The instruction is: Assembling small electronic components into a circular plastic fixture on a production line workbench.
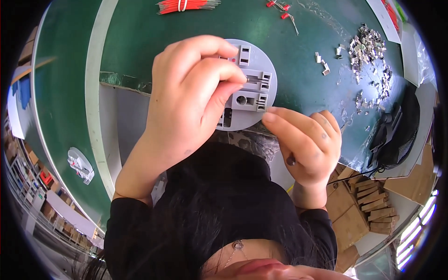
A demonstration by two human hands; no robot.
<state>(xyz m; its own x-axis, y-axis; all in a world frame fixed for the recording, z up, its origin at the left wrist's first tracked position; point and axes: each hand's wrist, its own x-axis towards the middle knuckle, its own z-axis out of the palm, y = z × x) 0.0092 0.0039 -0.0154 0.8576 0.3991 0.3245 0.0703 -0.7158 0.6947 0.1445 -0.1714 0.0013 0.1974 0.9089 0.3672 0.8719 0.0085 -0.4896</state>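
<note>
A round grey plastic base [269, 60] with raised rectangular blocks and slots lies at the green table's near edge. Over its left part is my left hand [189, 88], thumb and index finger pinched together by the middle block [263, 79]. Whatever is between those fingertips is too small or hidden to name. My right hand [310, 142] is at the base's lower right, its fingers curled and fingertips together beside the lower block [252, 100]. I cannot see what, if anything, they grip. My left hand covers the base's left side.
Small metal clips [368, 46] lie heaped at the right, with a few loose ones [322, 63] nearer. A bundle of red wires [186, 5] and red-capped leads [285, 15] lie at the back. A black mesh item [401, 130] rests far right; another grey assembly [80, 165] sits left.
</note>
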